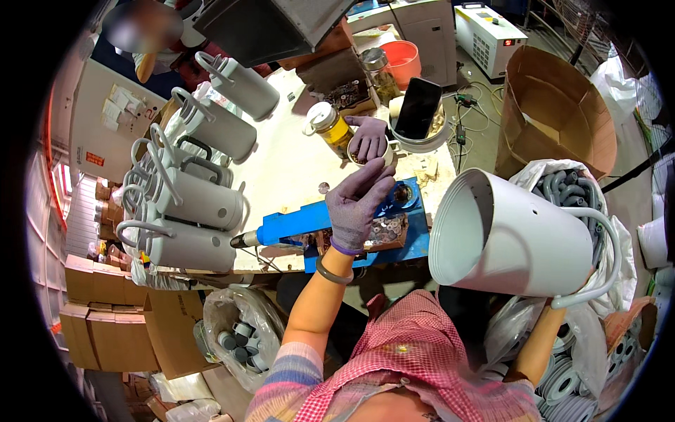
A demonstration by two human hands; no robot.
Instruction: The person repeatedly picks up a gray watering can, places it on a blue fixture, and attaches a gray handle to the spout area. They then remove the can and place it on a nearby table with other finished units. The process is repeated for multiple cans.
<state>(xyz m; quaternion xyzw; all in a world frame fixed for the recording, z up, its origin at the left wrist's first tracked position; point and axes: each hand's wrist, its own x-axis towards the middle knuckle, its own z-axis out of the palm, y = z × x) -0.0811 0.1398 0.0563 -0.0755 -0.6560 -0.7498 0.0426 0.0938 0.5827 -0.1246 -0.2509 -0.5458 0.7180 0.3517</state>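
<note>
My right hand grips the curved handle of a large white metal cylinder, held up at the right with its open mouth facing left. The hand is mostly hidden behind the handle. My left hand, in a purple-grey glove, hovers above a blue bench tool with its fingertips pinched together; I see nothing between them. Just under it sits a small tray of little metal parts. Beyond it, another purple glove or gloved hand lies over a white cup.
Several finished white cylinders with handles are stacked at the bench's left. A yellow jar, a bowl with a phone and an orange bucket stand behind. Bags of grey handles flank me. A cardboard drum stands right. A person stands at top left.
</note>
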